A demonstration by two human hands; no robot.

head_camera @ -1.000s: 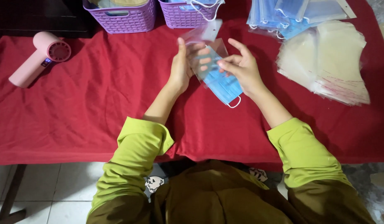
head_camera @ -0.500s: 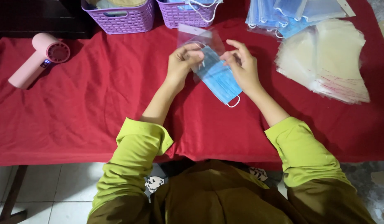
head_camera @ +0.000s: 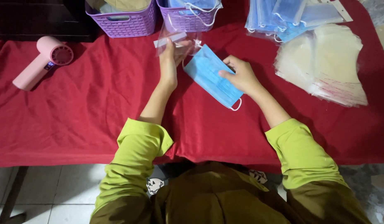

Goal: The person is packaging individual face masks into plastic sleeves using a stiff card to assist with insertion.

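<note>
A blue mask (head_camera: 212,76) is pinched by the right hand (head_camera: 240,76), thumb on top and fingers beneath, near its middle; one white ear loop hangs out just below that grip, at the mask's lower corner. The mask's upper end is met by a clear bag (head_camera: 177,41), which is grasped by the left hand (head_camera: 172,58), fingers closed on its lower part, with the bag's white strip lying just above the fingertips. Mask and bag are held just over a red cloth (head_camera: 96,103). Beyond the left hand, two purple baskets (head_camera: 129,20) are set side by side at the far edge. Well to the left of that hand a pink fan (head_camera: 42,61) is laid on the cloth. To the right of the right hand, a stack of clear bags (head_camera: 324,66) is spread, and beyond it a pile of masks (head_camera: 283,16) is seen.
</note>
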